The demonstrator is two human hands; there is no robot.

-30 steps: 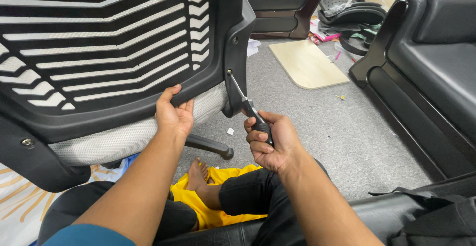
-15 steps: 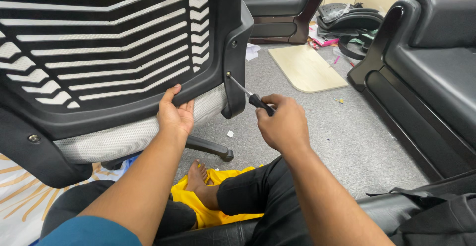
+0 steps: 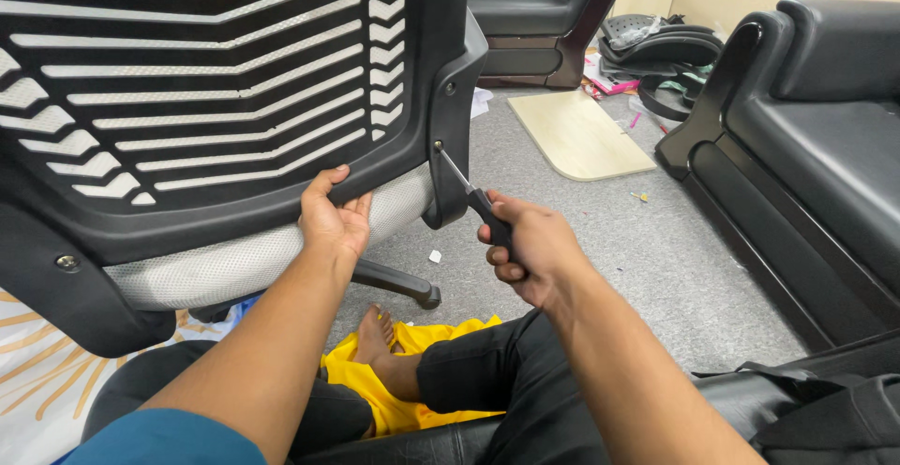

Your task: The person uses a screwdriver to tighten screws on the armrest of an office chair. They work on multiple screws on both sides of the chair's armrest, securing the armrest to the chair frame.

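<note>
A black office chair back (image 3: 234, 81) with white mesh slats fills the upper left, tilted toward me. My left hand (image 3: 333, 217) grips its lower black rim, just above the grey mesh seat edge (image 3: 244, 259). My right hand (image 3: 530, 245) is closed around the black handle of a screwdriver (image 3: 473, 195). The metal tip sits in a screw hole on the frame's right upright (image 3: 450, 99), near its lower end.
A chair base leg (image 3: 398, 282) lies on the grey carpet below. My bare foot rests on a yellow cloth (image 3: 403, 381). Black sofas stand at right (image 3: 806, 146) and at the back (image 3: 544, 15). A beige board (image 3: 581, 137) and clutter lie on the floor.
My right hand has shifted on the screwdriver, from palm-up under the handle to gripping it from above, while the tip stayed at the frame's screw hole. The left hand kept its hold.
</note>
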